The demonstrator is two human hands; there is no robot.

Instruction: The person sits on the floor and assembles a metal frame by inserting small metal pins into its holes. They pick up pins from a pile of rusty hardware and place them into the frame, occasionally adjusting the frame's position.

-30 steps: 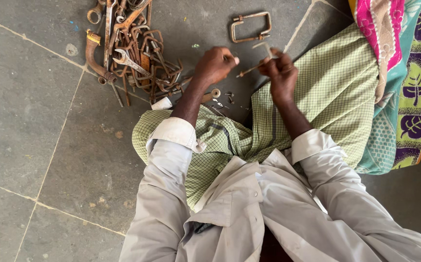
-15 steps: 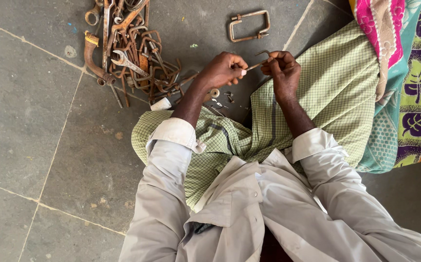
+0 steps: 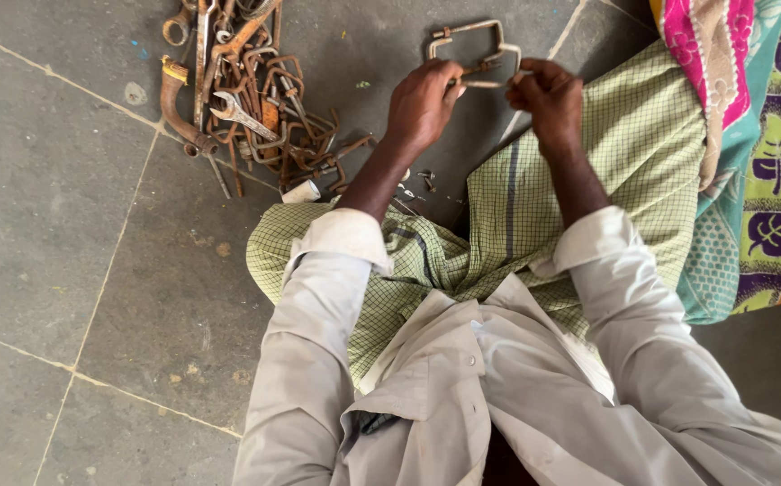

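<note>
So we've got both hands up in front of us, over the grey stone floor (image 3: 66, 225). Our left hand (image 3: 422, 103) and right hand (image 3: 550, 97) are each curled in a tight grip, pinching the two ends of a thin metal rod (image 3: 483, 79) held level between them. Just behind it on the floor lies a bent metal loop (image 3: 471, 31), rectangular with rounded corners; can't tell if the rod touches it. Off to our left there's a rusty pile of tools (image 3: 246, 99), with a wrench (image 3: 237, 112) on top. A few small screws (image 3: 413, 184) sit near the left wrist. Green checked cloth (image 3: 588, 162) covers our lap, bright patterned fabric (image 3: 750, 135) beside it on the right
</note>
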